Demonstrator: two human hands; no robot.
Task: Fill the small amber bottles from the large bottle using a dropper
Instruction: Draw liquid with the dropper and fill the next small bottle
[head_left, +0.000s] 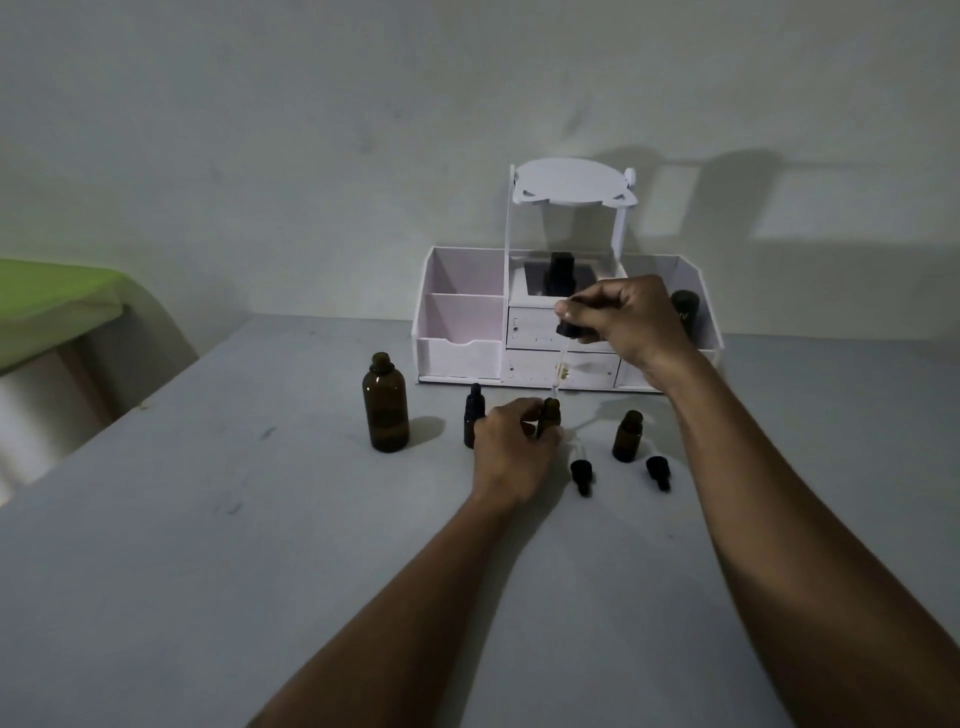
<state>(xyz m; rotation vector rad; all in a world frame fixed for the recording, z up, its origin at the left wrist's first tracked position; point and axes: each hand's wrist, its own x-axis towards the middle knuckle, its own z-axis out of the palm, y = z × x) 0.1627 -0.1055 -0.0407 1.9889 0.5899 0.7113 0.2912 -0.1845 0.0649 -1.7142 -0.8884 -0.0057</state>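
Observation:
The large amber bottle (386, 402) stands uncapped on the grey table, left of centre. My left hand (511, 447) grips a small open amber bottle (549, 414) upright on the table. My right hand (628, 318) pinches the black bulb of a glass dropper (561, 358), its tip pointing down just above that bottle's mouth. A capped small bottle (474, 413) stands just left of my left hand. Another open small amber bottle (628, 435) stands to the right. Two black dropper caps (581, 474) (658, 472) lie on the table in front of the bottles.
A white desk organiser (462, 332) with compartments and small drawers stands against the wall behind the bottles; dark bottles sit in its middle slot (560, 273) and right compartment (684, 306). A green-covered surface (52, 296) lies off the table's left edge.

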